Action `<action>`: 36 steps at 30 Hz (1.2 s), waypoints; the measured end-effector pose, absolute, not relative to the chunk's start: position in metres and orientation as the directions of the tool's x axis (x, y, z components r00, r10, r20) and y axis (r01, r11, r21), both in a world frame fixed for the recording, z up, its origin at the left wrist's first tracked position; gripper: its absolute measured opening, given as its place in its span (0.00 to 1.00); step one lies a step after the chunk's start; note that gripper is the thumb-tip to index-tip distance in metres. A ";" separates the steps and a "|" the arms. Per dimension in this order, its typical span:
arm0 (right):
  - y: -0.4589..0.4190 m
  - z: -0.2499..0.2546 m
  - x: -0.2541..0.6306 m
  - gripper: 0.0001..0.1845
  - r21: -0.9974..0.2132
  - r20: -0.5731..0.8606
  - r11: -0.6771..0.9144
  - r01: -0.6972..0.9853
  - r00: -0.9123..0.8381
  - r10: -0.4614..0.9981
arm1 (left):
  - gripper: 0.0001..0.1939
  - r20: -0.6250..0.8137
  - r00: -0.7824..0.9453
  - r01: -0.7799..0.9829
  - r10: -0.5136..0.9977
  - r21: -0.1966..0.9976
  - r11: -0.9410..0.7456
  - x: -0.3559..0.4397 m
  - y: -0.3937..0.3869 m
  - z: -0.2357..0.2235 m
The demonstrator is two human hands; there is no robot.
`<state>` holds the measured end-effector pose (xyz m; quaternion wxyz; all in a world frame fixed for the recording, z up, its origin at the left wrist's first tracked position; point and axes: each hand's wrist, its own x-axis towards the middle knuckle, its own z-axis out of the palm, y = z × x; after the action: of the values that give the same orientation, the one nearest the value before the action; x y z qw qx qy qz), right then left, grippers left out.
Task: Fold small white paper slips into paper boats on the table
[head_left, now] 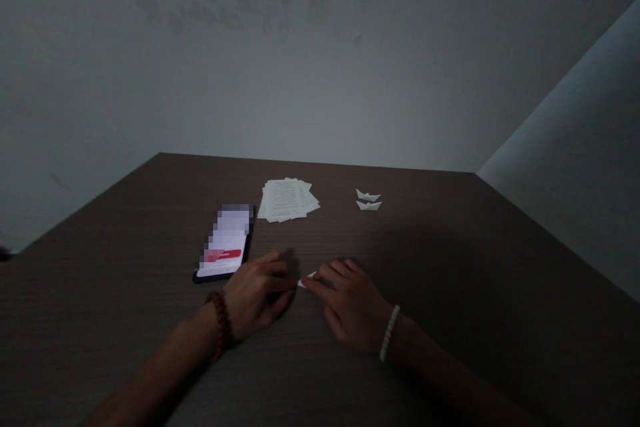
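Observation:
A small piece of folded white paper [302,283] lies on the table between my hands, mostly covered by fingers. My right hand [354,303] is over its right part, the index finger pressing it down and the other fingers bent. From the left, my left hand [260,295] reaches the paper's edge with its fingertips, the fingers curled in. A dark bead bracelet [219,325] circles my left wrist and a pale bead bracelet [389,333] my right one. Beyond my right hand sit two small paper boats [369,205], one just behind the other.
A phone [226,240] with a lit, partly blurred screen lies just beyond my left hand. Behind it is a loose stack of printed paper slips [286,200]. The dark brown wooden table [440,360] meets a stained pale wall [310,93] at the back.

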<state>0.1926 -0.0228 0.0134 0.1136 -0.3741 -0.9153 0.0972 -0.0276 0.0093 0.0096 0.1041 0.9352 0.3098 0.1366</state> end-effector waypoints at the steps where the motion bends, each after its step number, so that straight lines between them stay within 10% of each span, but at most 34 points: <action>1: -0.023 0.013 0.193 0.26 -0.261 0.133 0.702 0.663 -0.695 0.706 | 0.13 0.188 0.784 0.542 0.592 0.259 -0.800 -0.027 0.009 0.011; 36: -0.025 0.009 0.192 0.25 -0.261 0.154 0.688 0.677 -0.675 0.722 | 0.08 0.346 0.806 0.509 0.480 0.008 -0.861 -0.019 0.001 0.003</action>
<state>0.1922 -0.0246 0.0090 0.1232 -0.3840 -0.9105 0.0912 -0.0185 0.0005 0.0030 -0.0425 0.9494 0.2605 0.1704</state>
